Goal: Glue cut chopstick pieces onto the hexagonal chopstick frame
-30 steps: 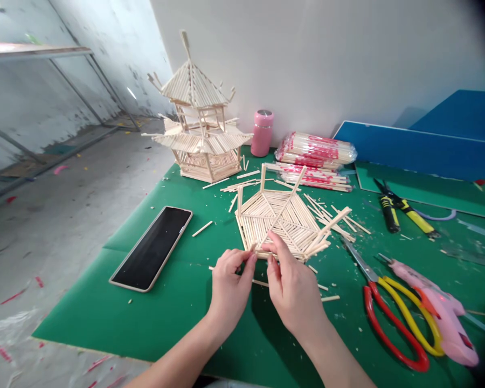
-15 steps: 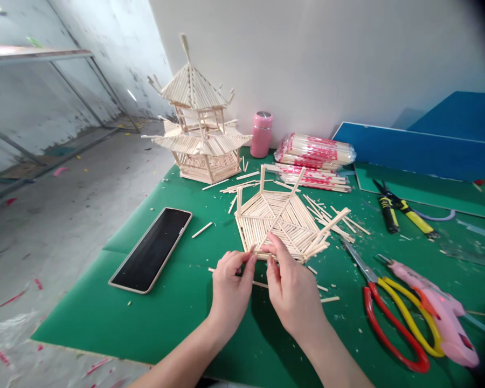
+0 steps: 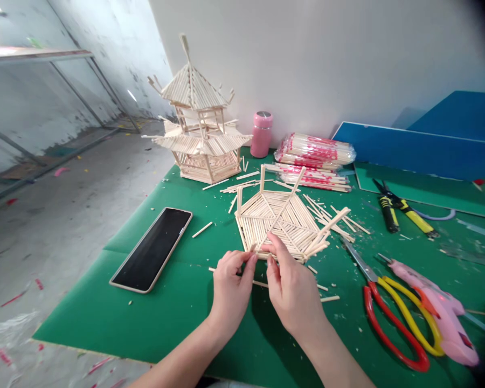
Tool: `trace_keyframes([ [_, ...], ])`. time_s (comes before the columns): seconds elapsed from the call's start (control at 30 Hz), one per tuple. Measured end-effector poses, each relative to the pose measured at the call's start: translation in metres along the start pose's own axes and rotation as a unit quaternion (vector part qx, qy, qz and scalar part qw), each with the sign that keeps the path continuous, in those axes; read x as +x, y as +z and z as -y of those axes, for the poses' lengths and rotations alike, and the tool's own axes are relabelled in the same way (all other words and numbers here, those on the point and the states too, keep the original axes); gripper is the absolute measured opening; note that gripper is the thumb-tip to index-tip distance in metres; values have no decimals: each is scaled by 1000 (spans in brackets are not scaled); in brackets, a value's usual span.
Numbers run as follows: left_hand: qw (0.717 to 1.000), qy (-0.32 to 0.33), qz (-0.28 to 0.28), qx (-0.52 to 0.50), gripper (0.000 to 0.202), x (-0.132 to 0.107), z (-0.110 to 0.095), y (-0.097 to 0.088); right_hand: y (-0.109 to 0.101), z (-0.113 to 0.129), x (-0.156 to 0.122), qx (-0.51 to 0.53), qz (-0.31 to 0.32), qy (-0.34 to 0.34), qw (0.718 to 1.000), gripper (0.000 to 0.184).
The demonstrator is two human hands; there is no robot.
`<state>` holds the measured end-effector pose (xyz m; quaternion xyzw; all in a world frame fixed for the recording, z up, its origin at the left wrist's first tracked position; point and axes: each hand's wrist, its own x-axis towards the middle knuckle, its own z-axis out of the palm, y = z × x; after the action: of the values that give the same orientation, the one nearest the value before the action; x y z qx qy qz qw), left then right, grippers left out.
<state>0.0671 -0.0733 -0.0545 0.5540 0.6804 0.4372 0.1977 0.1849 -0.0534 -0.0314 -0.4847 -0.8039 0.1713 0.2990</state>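
A flat hexagonal panel of glued wooden sticks (image 3: pixel 281 218) lies on the green mat (image 3: pixel 178 302), with a few sticks standing up from its corners. My left hand (image 3: pixel 231 288) pinches the panel's near edge with thumb and fingers closed. My right hand (image 3: pixel 293 291) is just beside it, fingers closed on the same near edge, index finger stretched onto the sticks. A thin loose stick lies on the mat under both hands.
A finished stick pagoda (image 3: pixel 198 129) stands at the back left. A black phone (image 3: pixel 151 248) lies left. A pink bottle (image 3: pixel 262 133), wrapped chopstick packs (image 3: pixel 315 151), yellow-handled pliers (image 3: pixel 404 207), red-yellow scissors (image 3: pixel 396 318) and a pink glue gun (image 3: pixel 440 310) sit behind and right. Loose sticks are scattered.
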Motion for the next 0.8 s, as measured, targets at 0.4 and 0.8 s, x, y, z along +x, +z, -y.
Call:
trace_keyframes([
  [0.4, 1000, 10, 2, 7, 18, 1, 3, -3, 1, 0, 1, 5, -1, 4, 1000, 42],
  [0.8, 998, 60, 6, 24, 10, 10, 0, -31, 4, -2, -1, -14, -28, -26, 999, 45],
])
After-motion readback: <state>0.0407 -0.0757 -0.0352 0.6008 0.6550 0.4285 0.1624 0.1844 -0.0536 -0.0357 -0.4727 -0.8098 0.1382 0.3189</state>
